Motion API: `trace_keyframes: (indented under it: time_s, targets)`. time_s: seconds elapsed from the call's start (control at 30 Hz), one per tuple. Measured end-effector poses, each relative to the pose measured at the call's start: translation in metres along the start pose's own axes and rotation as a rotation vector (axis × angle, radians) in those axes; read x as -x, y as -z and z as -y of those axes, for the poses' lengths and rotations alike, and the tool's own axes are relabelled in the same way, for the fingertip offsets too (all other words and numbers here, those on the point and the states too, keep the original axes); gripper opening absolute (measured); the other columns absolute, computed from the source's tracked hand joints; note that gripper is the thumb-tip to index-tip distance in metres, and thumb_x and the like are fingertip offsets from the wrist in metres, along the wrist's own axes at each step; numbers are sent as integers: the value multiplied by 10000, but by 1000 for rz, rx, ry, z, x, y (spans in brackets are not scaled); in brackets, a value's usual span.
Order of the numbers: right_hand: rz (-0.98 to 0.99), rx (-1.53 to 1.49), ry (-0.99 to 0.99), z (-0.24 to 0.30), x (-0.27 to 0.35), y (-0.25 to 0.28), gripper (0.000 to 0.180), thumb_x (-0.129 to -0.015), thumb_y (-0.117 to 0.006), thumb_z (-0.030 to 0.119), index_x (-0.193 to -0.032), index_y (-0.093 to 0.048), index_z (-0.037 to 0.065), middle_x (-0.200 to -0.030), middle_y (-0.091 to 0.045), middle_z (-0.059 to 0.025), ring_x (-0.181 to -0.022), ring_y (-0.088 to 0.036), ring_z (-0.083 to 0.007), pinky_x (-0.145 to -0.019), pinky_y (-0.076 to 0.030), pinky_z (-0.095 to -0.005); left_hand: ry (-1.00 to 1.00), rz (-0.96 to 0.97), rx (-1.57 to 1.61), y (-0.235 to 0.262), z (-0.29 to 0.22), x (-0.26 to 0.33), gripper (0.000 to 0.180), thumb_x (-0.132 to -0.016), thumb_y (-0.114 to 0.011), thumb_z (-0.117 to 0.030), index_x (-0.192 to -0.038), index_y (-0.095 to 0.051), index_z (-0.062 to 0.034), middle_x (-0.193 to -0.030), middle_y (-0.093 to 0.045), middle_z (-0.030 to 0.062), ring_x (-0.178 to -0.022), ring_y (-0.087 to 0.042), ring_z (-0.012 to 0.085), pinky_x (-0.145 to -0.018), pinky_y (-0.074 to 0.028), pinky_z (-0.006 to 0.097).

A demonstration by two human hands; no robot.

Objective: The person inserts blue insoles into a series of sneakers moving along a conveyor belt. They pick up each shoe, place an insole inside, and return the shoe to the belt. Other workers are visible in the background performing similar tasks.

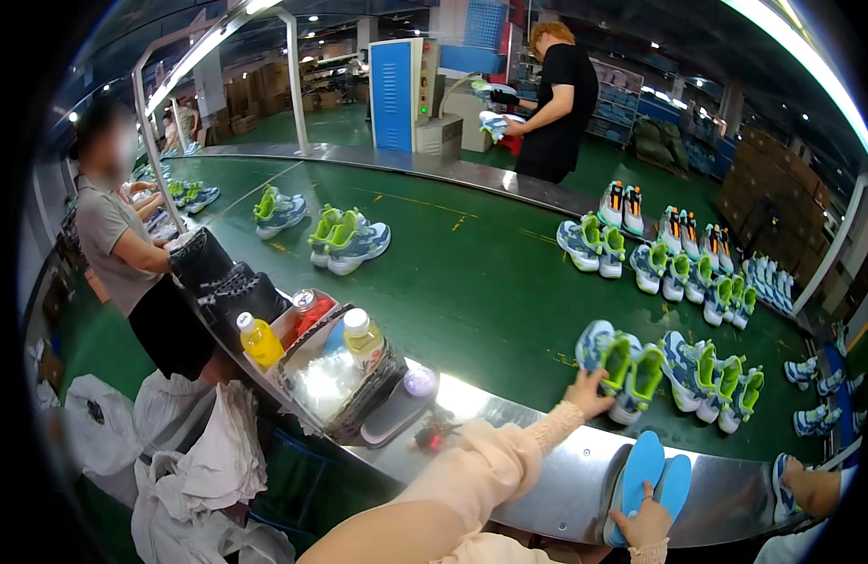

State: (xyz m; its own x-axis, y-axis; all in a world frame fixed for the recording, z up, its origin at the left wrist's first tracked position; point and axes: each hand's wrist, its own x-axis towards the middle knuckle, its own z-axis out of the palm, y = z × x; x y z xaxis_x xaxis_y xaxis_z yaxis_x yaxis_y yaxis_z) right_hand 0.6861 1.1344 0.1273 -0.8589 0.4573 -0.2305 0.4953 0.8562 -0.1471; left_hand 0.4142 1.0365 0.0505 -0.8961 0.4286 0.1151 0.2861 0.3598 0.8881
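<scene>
Standing by the green conveyor belt [471,282] here. The person's left hand [589,393] is stretched out over the metal edge, fingers spread and pressing on the heel of a blue-and-lime sneaker [610,355] sitting at the near side of the belt. The right hand [643,522] rests low at the rail, loosely curled around the ends of two blue insoles [648,475] lying on the steel. More sneaker pairs [711,376] sit just beside it, and drink bottles [361,336] stand in a tray off to the left.

Sneakers [620,368] on belt [471,282]; insoles [645,475] on rim [556,470]
</scene>
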Motion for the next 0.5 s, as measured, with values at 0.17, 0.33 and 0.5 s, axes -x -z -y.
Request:
trace_keyframes:
  time_s: [0.17, 0.33, 0.5]
  targets:
    - [30, 0, -68, -8, -1, -2, 800, -738, -616, 496, -1366, -325, 97, -921, -617, -255, -814, -597, -429, -725, -473, -490, -105, 20, 122, -29, -20, -13, 596, -688, -696, -290, -1179, -441, -69, -1180, -464, 230, -1086, -485, 389, -940, -400, 407]
    - [65, 130, -37, 3, 11, 40, 745, -758, -583, 531, -1347, -363, 131, -935, -621, -239, -815, -600, -425, -722, -476, -481, -233, -311, -19, -43, -2, -69, 666, -715, -684, -253, -1251, -378, -3, -1177, -480, 234, -1129, -446, 376, -984, -350, 410]
    - [-34, 167, -98, -19, 8, 29, 632, -788, -557, 521, -1286, -449, 147, -908, -635, -198, -838, -599, -390, -732, -470, -450, -105, -82, -137, -52, -48, -88, 423, -862, -507, -376, -1091, -490, -21, -942, -605, 214, -894, -588, 374, -769, -473, 463]
